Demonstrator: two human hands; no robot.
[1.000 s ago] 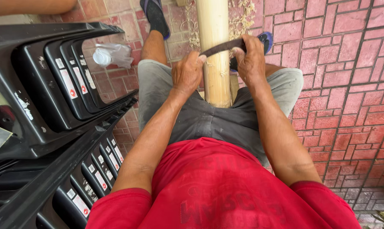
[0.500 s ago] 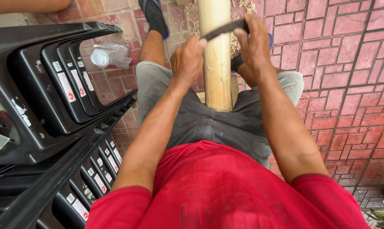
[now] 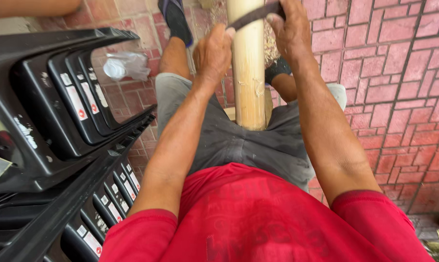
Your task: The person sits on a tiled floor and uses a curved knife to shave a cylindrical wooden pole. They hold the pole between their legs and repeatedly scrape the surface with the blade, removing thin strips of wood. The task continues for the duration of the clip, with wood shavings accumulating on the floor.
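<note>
A pale bamboo pole [image 3: 248, 73] runs from the person's lap straight away toward the far edge, between the knees. A dark curved blade [image 3: 253, 15] lies across its far part. The left hand [image 3: 213, 53] is closed on the blade's left end, knuckles up, just left of the pole and touching it. The right hand [image 3: 290, 31] is wrapped around the blade's right end, just right of the pole. Both hands sit level with each other, the pole between them.

The pole is round, smooth and yellowish, with small frayed shavings clinging to its near part. The blade is thin, flat and dull grey-black. Fine wood shavings [image 3: 268, 46] lie on the red brick floor [image 3: 399, 82] beside the pole.

On the left, stacked black plastic chairs [image 3: 59, 126] with hard moulded rims stand close to the left arm, leaving little room there. A crumpled clear bag [image 3: 122, 65] lies on the bricks beyond them. To the right the brick paving is open. A dark sandal [image 3: 173, 19] is on the left foot at the far edge
</note>
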